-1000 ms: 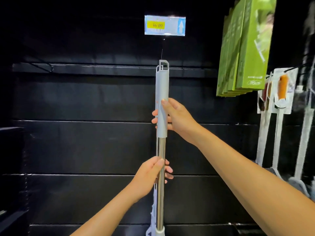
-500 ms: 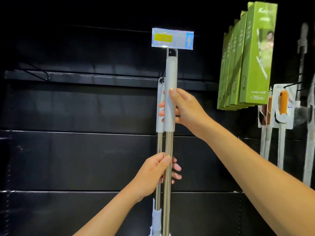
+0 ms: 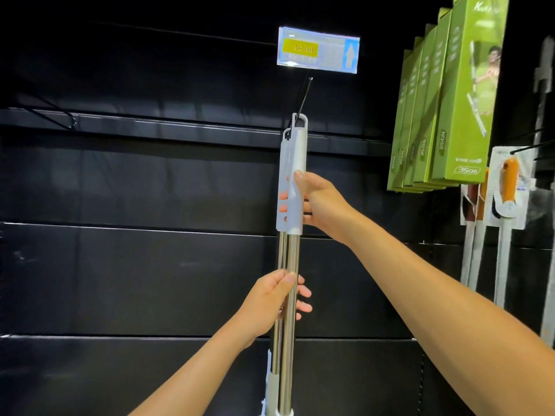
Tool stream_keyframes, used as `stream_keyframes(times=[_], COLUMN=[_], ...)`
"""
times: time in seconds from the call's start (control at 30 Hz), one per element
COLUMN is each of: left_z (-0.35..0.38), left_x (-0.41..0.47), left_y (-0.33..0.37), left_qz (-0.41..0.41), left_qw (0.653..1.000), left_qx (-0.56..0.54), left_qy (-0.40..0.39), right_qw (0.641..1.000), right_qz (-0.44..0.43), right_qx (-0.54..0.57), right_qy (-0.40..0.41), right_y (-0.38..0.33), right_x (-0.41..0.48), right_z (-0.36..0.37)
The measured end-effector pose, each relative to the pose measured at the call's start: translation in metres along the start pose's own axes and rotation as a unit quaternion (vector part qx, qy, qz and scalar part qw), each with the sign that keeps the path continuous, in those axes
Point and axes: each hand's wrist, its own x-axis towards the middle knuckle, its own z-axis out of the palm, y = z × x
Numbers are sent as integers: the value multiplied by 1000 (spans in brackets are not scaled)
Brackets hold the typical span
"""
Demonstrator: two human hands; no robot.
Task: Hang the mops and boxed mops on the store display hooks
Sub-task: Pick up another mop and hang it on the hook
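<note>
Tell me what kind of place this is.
Most likely a shop's cleaning-goods aisle: a price tag above a display hook, green boxed mops hanging alongside, and black wall panels.

The pole (image 3: 292, 256) under my left hand (image 3: 270, 304) is polished metal, mirror-bright and smooth. The grip sleeve (image 3: 298, 157) in my right hand (image 3: 326, 202) is pale grey plastic, matt. The display hook (image 3: 304, 96) is thin black wire with a faint shine. The price tag (image 3: 318, 50) sits behind glossy clear plastic. The green boxes (image 3: 462, 115) look like printed cardboard with a soft sheen. The black back panels (image 3: 150, 265) have a dull satin finish.
</note>
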Motion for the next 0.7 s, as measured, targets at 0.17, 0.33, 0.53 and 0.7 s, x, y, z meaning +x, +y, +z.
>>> stream_keyframes(times=[0.17, 0.33, 0.53, 0.7], left_z=[-7, -10, -10, -13], left_x=[17, 27, 27, 14], left_y=[-12, -23, -30, -48], left_qz=[-3, -1, 4, 19], left_qw=[1000, 1000, 999, 999], left_qx=[-3, -22, -33, 39], left_qy=[2, -3, -3, -1], right_qw=[999, 999, 999, 997], right_qz=[26, 35, 10, -1], right_qx=[6, -4, -17, -69], right_qy=[17, 32, 40, 34], right_y=[10, 13, 24, 52], right_x=[16, 25, 20, 0], right_z=[5, 7, 10, 10])
